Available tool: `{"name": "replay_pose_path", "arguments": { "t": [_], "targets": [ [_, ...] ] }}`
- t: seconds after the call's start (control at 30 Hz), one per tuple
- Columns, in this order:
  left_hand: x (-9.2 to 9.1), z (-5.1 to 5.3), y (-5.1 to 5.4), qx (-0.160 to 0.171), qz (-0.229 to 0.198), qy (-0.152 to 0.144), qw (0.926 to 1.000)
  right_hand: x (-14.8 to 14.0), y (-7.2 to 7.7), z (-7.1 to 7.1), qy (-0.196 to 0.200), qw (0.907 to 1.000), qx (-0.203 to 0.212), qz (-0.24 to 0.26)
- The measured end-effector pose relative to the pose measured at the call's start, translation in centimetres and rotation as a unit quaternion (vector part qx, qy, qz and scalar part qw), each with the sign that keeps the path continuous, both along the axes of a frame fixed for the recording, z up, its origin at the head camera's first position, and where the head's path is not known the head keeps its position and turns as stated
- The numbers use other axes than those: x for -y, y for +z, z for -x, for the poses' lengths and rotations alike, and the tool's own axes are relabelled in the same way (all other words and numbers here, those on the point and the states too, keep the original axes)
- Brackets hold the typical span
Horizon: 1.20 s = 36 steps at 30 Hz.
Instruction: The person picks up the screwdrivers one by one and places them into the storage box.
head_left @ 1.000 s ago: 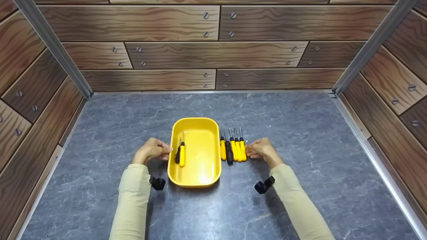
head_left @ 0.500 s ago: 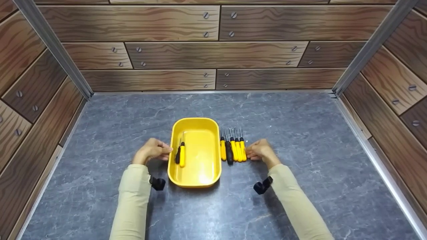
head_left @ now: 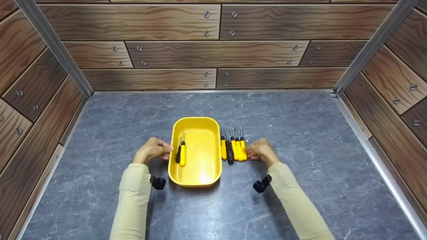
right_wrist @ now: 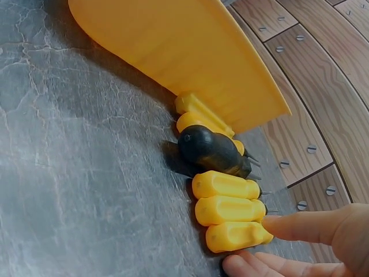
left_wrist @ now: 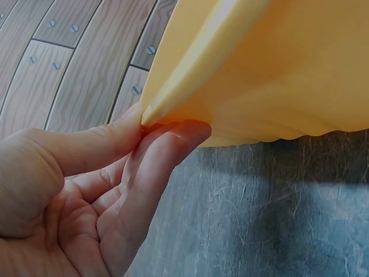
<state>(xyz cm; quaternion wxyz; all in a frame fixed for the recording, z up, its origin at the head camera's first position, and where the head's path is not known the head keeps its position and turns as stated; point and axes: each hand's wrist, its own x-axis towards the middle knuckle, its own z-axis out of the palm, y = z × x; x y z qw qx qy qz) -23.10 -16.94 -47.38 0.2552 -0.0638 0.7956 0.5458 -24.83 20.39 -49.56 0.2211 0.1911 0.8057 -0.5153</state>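
My left hand (head_left: 153,150) pinches the left rim of a yellow tray (head_left: 217,166) between thumb and fingers; the left wrist view shows the tray wall (left_wrist: 277,69) close up. Inside the tray, near its left side, lie a black-handled screwdriver (head_left: 178,156) and a yellow-handled one. Just right of the tray, several screwdrivers lie side by side, shafts pointing away; one has a thick black handle (head_left: 229,151), the others yellow. My right hand (head_left: 262,149) pinches the outermost yellow screwdriver (right_wrist: 236,237), thumb on its handle near the collar and fingertips along its outer side. The shaft tips are too small to tell.
The grey marbled tabletop (head_left: 300,133) stretches around the tray. Wood-patterned panels (head_left: 213,55) enclose the back and both sides, with metal edging (head_left: 377,160) along the right. A black wrist camera (head_left: 157,183) hangs from each sleeve.
My right hand has shifted slightly left, its thumb coming over the outermost yellow handle. My left hand and the tray stay put.
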Motion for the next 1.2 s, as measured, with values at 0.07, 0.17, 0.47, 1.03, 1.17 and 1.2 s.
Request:
{"name": "replay_pose_path", "arguments": {
  "t": [0.07,0.17,0.47,1.03,1.17,1.2],
  "targets": [
    [0.03,0.01,0.05,-0.004,0.000,-0.004,1.0000,0.07,0.00,0.04,-0.001,1.0000,0.001,0.001],
    [0.05,0.01,0.09,-0.008,0.003,-0.006,0.9999,0.20,-0.06,0.11,-0.007,1.0000,0.000,-0.001],
    [0.02,0.01,0.10,-0.003,-0.001,-0.002,1.0000,0.35,-0.40,0.40,-0.024,0.9995,-0.001,-0.021],
    [-0.04,-0.01,0.16,-0.003,-0.004,-0.001,1.0000,0.13,-0.84,0.57,-0.028,0.9996,0.006,0.001],
    [-0.09,0.01,0.15,0.002,-0.004,0.005,1.0000,0.10,-0.76,0.50,-0.028,0.9995,0.004,0.010],
    [-0.09,0.01,0.15,0.003,-0.004,0.005,1.0000,0.09,-0.75,0.48,-0.030,0.9995,0.004,0.010]
  ]
}}
